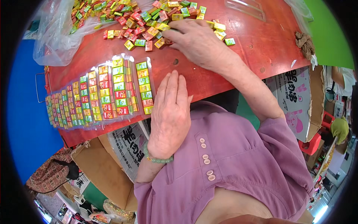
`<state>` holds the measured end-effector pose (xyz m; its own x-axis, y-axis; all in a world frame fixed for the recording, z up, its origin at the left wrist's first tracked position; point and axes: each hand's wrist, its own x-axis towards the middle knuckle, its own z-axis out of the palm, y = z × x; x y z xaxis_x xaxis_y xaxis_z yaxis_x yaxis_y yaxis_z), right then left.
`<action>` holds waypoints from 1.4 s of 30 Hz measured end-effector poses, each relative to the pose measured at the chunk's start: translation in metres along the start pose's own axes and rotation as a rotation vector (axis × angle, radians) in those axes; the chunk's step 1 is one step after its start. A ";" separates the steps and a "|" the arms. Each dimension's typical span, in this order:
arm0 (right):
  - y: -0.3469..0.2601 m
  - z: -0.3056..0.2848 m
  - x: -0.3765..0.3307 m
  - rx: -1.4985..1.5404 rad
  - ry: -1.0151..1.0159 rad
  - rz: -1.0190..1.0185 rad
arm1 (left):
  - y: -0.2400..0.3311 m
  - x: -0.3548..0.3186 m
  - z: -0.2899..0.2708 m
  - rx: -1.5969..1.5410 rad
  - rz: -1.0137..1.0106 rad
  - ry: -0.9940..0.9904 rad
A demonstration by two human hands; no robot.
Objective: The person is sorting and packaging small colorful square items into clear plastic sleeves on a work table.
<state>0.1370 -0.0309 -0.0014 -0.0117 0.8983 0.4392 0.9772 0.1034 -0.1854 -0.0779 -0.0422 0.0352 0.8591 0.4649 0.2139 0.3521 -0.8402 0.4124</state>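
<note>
At the near edge of the red-brown wooden table [238, 56], the left hand [169, 115], wearing a green bead bracelet [158, 159] at the wrist, lies flat and palm down with fingers straight and together, holding nothing; its fingertips rest on the table just beside the nearest clear plastic sleeve filled with a column of small coloured square packets [144, 87]. Further filled sleeves of the same kind [93, 99] lie side by side in a row running toward the table's left edge, overlapping one another and reaching the near edge. Farther in, near the table's middle, the right hand [197, 39] rests palm down, fingers bent over the near margin of a loose heap of small square packets in yellow, green, red and orange [149, 22]; whether it grips any packet cannot be told. The heap spreads toward the far edge, partly on a crumpled clear plastic bag [56, 37] at the far left corner. An empty clear plastic sleeve [246, 8] lies at the far edge, and a brown crumpled cloth [305, 44] sits at the right edge.
</note>
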 end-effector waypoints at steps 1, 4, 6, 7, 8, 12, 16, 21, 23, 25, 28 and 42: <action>0.006 -0.005 -0.005 0.020 -0.032 0.027 | 0.000 0.004 0.001 -0.004 0.002 -0.004; 0.020 -0.014 -0.013 0.023 -0.015 0.086 | -0.002 0.017 0.006 -0.017 -0.008 -0.004; 0.032 -0.020 -0.017 0.138 0.002 0.103 | -0.002 0.026 0.011 -0.025 -0.021 0.002; 0.034 -0.022 -0.018 0.218 0.043 0.129 | -0.001 0.030 0.012 -0.017 -0.021 0.008; 0.036 -0.028 -0.019 0.216 0.040 0.129 | 0.000 0.034 0.015 -0.021 -0.022 0.009; 0.041 -0.055 -0.025 0.414 -0.114 0.391 | 0.004 0.048 0.020 -0.026 0.002 0.043; 0.066 -0.086 -0.034 0.450 -0.296 0.585 | 0.007 0.066 0.026 0.036 0.044 0.102; 0.063 -0.083 -0.058 0.501 -0.087 0.536 | 0.006 0.075 0.039 0.018 0.089 0.107; 0.058 -0.084 -0.068 0.239 -0.109 0.214 | 0.005 0.075 0.043 0.014 0.120 0.125; 0.048 -0.084 -0.074 0.230 -0.114 0.218 | 0.004 0.069 0.042 -0.098 0.077 0.097; 0.031 -0.085 -0.080 0.238 -0.096 0.237 | 0.005 0.065 0.044 -0.114 0.091 0.134; 0.011 -0.072 -0.085 0.332 0.064 0.548 | 0.009 0.075 0.050 -0.270 0.006 0.098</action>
<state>0.1636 -0.1372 0.0223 0.4933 0.8323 0.2528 0.7200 -0.2277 -0.6555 0.0084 -0.0291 0.0108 0.8164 0.4956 0.2964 0.2240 -0.7448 0.6286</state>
